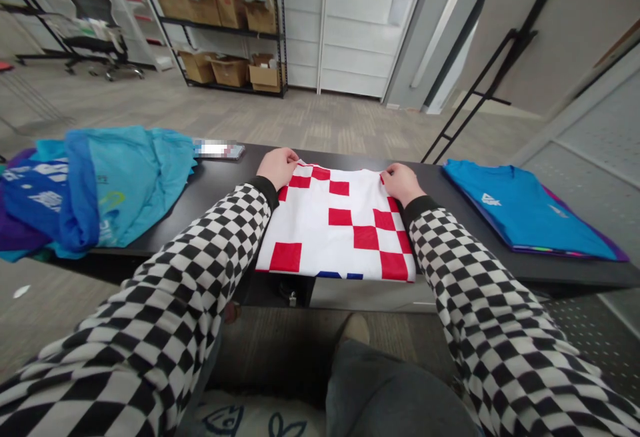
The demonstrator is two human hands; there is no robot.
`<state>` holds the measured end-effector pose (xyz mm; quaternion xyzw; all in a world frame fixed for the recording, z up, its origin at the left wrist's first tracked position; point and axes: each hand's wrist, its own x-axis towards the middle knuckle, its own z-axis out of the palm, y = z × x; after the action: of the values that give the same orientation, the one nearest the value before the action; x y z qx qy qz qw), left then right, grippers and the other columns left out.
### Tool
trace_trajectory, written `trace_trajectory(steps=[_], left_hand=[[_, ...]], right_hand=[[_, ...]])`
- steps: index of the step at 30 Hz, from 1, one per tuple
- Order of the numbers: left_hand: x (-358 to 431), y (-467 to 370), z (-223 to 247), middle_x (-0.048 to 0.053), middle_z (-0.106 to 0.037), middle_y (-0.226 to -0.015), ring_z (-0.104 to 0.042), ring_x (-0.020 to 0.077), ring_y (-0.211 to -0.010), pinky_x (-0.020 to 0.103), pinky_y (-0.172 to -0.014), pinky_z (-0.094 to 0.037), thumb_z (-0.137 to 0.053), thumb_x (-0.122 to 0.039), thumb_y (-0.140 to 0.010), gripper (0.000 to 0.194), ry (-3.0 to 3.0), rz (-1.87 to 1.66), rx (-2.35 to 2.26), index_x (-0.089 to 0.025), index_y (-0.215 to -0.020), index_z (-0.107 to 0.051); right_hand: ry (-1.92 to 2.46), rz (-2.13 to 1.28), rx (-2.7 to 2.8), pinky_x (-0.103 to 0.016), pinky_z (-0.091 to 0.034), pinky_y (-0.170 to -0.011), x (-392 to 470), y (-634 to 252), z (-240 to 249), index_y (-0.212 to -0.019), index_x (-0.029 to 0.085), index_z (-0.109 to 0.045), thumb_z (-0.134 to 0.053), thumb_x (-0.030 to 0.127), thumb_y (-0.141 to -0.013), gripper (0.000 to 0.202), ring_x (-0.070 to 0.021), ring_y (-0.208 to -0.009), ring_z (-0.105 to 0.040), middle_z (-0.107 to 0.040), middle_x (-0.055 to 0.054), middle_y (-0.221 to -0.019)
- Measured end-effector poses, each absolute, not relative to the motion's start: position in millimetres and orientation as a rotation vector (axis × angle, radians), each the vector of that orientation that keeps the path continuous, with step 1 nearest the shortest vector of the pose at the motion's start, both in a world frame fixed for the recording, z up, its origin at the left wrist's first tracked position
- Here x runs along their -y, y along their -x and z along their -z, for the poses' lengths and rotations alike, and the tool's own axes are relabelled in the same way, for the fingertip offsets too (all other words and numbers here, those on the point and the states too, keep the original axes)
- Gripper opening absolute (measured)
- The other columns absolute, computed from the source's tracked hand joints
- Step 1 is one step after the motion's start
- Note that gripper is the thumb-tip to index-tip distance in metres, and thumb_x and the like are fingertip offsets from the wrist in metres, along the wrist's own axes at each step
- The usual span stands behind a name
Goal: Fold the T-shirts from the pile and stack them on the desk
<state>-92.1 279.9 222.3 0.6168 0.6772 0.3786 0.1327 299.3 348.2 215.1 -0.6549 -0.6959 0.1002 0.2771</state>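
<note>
A white shirt with red squares [345,237] lies folded into a rough rectangle on the dark table [235,203], its near edge at the table's front edge. At its far left corner my left hand [279,167] pinches the cloth between thumb and fingers. My right hand [401,183] grips the far right corner the same way. Two bits of blue print show along the near edge. Checkered black-and-white sleeves cover both my arms.
Heaped at the left are blue, teal and purple shirts [130,183]. Behind them lies a phone-like flat object [220,149]. A folded blue shirt [525,207] tops a flat stack at the right. Shelves with cardboard boxes [200,7] stand beyond.
</note>
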Motion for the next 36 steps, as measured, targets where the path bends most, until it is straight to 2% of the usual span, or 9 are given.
trace_trajectory(steps=[7,13,19,23,25,28,31,34,36], left_hand=[[-282.7,96.3,-213.2,0.012,-0.084,-0.112,-0.074,0.0341,-0.12,0.041,-0.117,-0.053,-0.077,-0.021,-0.092,0.032,-1.786,-1.112,-2.067,-0.021,-0.124,-0.085],[-265.8,91.9,-222.5,0.022,-0.073,-0.152,-0.066,0.0376,-0.145,0.047,-0.13,-0.046,-0.083,-0.033,-0.095,0.059,-1.703,-1.183,-2.048,-0.014,-0.15,-0.072],[-161.4,64.6,-257.8,0.012,-0.068,-0.167,-0.06,0.0306,-0.159,0.045,-0.137,-0.044,-0.073,-0.038,-0.104,0.058,-1.731,-1.329,-1.679,-0.026,-0.16,-0.069],[-71.7,43.2,-260.9,0.007,-0.061,-0.176,-0.051,0.0302,-0.168,0.045,-0.142,-0.038,-0.076,-0.051,-0.102,0.067,-2.129,-1.007,-1.434,-0.038,-0.168,-0.066],[-42.3,39.8,-250.3,0.009,-0.055,-0.181,-0.047,0.0337,-0.171,0.05,-0.145,-0.032,-0.081,-0.053,-0.099,0.079,-2.337,-0.725,-1.405,-0.037,-0.173,-0.061],[-23.0,46.6,-229.3,0.014,-0.042,-0.187,-0.042,0.0399,-0.174,0.059,-0.145,-0.029,-0.086,-0.043,-0.092,0.093,-2.569,-0.422,-1.46,-0.032,-0.179,-0.054],[-21.5,59.9,-215.0,0.015,-0.041,-0.187,-0.045,0.0384,-0.172,0.058,-0.142,-0.035,-0.078,-0.029,-0.095,0.09,-2.643,-0.378,-1.545,-0.028,-0.181,-0.05],[-21.8,69.2,-209.5,0.015,-0.053,-0.18,-0.052,0.0347,-0.168,0.055,-0.14,-0.041,-0.068,-0.019,-0.097,0.079,-2.645,-0.46,-1.592,-0.025,-0.175,-0.059],[-19.4,72.0,-208.8,0.014,-0.059,-0.176,-0.056,0.0331,-0.166,0.053,-0.14,-0.042,-0.065,-0.015,-0.097,0.074,-2.644,-0.51,-1.599,-0.024,-0.17,-0.065]], right_hand=[[1.799,-0.224,1.889,-0.051,-0.054,-0.12,-344.5,-292.2,-217.7,-0.101,0.021,-0.082,-0.074,0.026,-0.101,0.009,-0.0358,-0.124,-0.075,-0.085,-0.018,-0.124],[1.623,-0.301,1.749,-0.049,-0.052,-0.125,-323.6,-297.5,-229.2,-0.136,0.013,-0.076,-0.065,0.025,-0.106,0.034,-0.035,-0.137,-0.071,-0.079,-0.023,-0.145],[1.2,-0.331,1.951,-0.054,-0.042,-0.139,-213.7,-294.8,-261.9,-0.161,0.024,-0.069,-0.06,0.03,-0.109,0.053,-0.0327,-0.157,-0.061,-0.069,-0.014,-0.166],[0.987,-0.389,2.404,-0.061,-0.03,-0.145,-125.2,-284.2,-254.3,-0.178,0.036,-0.054,-0.063,0.044,-0.112,0.066,-0.0351,-0.172,-0.045,-0.051,-0.008,-0.183],[1.013,-0.336,2.591,-0.067,-0.028,-0.145,-97.3,-283.9,-240.7,-0.181,0.034,-0.049,-0.068,0.054,-0.11,0.076,-0.0403,-0.174,-0.04,-0.044,-0.011,-0.187],[1.119,-0.176,2.712,-0.073,-0.029,-0.142,-78.1,-293.2,-222.7,-0.185,0.028,-0.041,-0.08,0.063,-0.102,0.099,-0.0476,-0.176,-0.034,-0.035,-0.017,-0.19],[1.169,-0.024,2.728,-0.07,-0.035,-0.14,-73.3,-307.7,-213.7,-0.186,0.026,-0.038,-0.09,0.045,-0.093,0.107,-0.0476,-0.174,-0.039,-0.036,-0.019,-0.19],[1.204,0.091,2.678,-0.065,-0.041,-0.139,-70.6,-320.4,-208.7,-0.18,0.024,-0.049,-0.079,0.019,-0.094,0.092,-0.0439,-0.17,-0.046,-0.044,-0.019,-0.185],[1.201,0.111,2.643,-0.064,-0.044,-0.137,-68.6,-328.0,-205.6,-0.176,0.021,-0.055,-0.07,0.014,-0.097,0.08,-0.0422,-0.168,-0.05,-0.05,-0.02,-0.182]])
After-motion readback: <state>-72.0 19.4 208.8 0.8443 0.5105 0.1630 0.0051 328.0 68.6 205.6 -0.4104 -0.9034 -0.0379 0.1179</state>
